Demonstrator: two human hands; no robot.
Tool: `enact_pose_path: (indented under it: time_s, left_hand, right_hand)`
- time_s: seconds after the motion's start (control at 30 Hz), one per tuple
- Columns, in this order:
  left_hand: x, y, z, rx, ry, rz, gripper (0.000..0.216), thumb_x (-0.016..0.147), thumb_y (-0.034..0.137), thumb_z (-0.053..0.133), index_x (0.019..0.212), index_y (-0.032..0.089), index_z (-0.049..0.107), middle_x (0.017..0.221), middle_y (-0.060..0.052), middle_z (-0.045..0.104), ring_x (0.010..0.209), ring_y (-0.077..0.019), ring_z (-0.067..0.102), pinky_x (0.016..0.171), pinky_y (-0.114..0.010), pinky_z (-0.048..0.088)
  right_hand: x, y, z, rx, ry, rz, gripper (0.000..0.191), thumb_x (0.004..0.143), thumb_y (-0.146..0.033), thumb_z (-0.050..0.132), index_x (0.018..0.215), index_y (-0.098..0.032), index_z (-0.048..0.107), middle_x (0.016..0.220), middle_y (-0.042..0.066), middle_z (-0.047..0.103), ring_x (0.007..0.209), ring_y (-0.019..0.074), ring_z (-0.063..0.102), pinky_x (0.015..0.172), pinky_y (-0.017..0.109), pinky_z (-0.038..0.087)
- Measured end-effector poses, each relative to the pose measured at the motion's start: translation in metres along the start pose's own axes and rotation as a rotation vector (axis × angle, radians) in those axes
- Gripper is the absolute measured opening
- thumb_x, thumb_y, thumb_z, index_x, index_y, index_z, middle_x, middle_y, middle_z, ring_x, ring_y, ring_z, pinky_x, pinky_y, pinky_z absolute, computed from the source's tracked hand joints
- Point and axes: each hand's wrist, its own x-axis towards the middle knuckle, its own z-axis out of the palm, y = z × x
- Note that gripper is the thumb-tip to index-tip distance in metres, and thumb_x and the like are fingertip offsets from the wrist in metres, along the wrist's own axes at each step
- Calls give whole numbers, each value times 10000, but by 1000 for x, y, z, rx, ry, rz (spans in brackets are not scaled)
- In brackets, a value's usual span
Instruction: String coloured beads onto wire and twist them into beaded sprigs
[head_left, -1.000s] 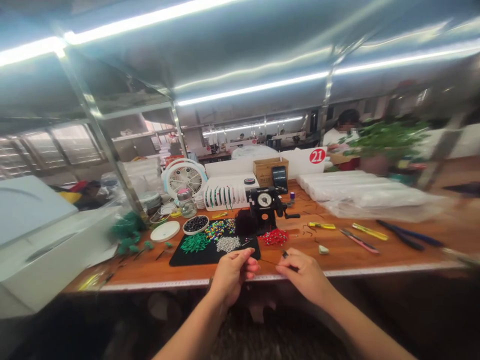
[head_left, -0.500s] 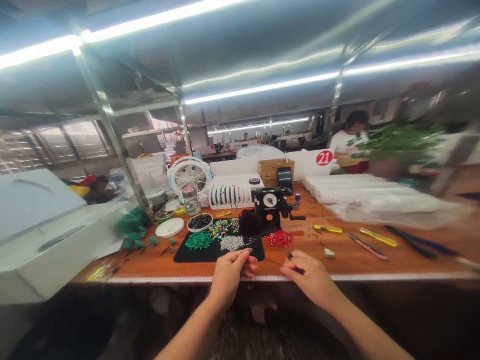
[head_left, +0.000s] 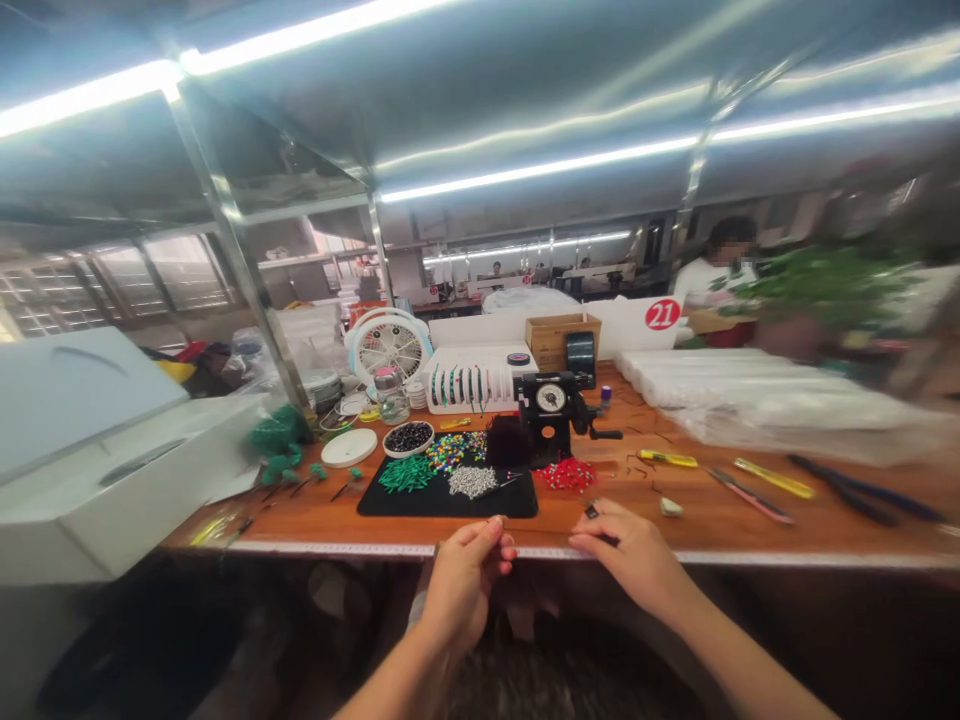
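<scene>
My left hand [head_left: 474,568] is closed in a pinch, thumb against index finger, just in front of the black mat [head_left: 442,505]. What it pinches is too thin to make out. My right hand [head_left: 634,552] is also closed, over the table's front edge, with a small black piece [head_left: 591,511] at its index finger. A faint dark line seems to run between the two hands. On the mat lie green tube beads [head_left: 406,474], silver beads [head_left: 472,482] and multicoloured beads [head_left: 445,453]. Red beads [head_left: 566,474] lie beside it.
A black hand-cranked machine [head_left: 551,420] stands behind the mat, next to a white spool rack [head_left: 471,385]. A dish of black beads [head_left: 409,438] and a white lid [head_left: 349,448] sit left. Yellow cutters [head_left: 667,458], tweezers [head_left: 750,495] and pliers [head_left: 855,488] lie right. A person [head_left: 716,270] sits beyond.
The view has shifted slightly, so the table contents appear a little farther right. My left hand sits slightly lower relative to the mat; both hands keep their pinch.
</scene>
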Motion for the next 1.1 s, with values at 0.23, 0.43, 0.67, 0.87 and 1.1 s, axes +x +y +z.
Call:
enact_pose_path:
  time_s: [0.23, 0.43, 0.67, 0.87, 1.1]
  left_hand:
    - [0, 0, -3, -43, -9, 0, 257, 591, 275, 795, 706, 90, 660, 567, -13, 601, 513, -72, 544, 459, -151, 422]
    - [-1, 0, -2, -49, -5, -4, 264, 576, 280, 802, 690, 93, 654, 567, -15, 606, 512, -69, 541, 464, -150, 420]
    - [1, 1, 1, 49, -9, 32, 250, 597, 310, 775, 673, 110, 645, 565, -5, 594, 509, -70, 526, 476, -161, 405]
    - [-4, -10, 20, 268, -102, 56, 275, 633, 344, 741, 525, 136, 596, 383, 55, 433, 363, -54, 368, 365, -176, 269]
    - [8, -5, 25, 740, -153, 213, 303, 785, 432, 552, 821, 156, 672, 516, 13, 511, 469, -128, 482, 458, -240, 386]
  right_hand:
    - [0, 1, -1, 10, 5, 22, 176, 755, -304, 587, 642, -218, 692, 738, 25, 616, 729, 188, 594, 701, 282, 451]
    - [1, 2, 1, 2, 7, 33, 185, 752, -324, 591, 635, -225, 694, 727, 29, 615, 711, 190, 592, 682, 284, 461]
    - [2, -1, -7, 50, -7, 98, 261, 649, -354, 700, 872, -219, 718, 1015, 50, 600, 629, 147, 559, 626, 284, 483]
    - [0, -36, -6, 61, -81, -4, 225, 737, -410, 630, 789, -215, 729, 710, 15, 523, 613, 143, 516, 561, 241, 431]
    - [3, -44, 8, 200, -98, 88, 260, 764, -368, 586, 600, -196, 690, 596, -9, 492, 591, 135, 494, 573, 237, 399]
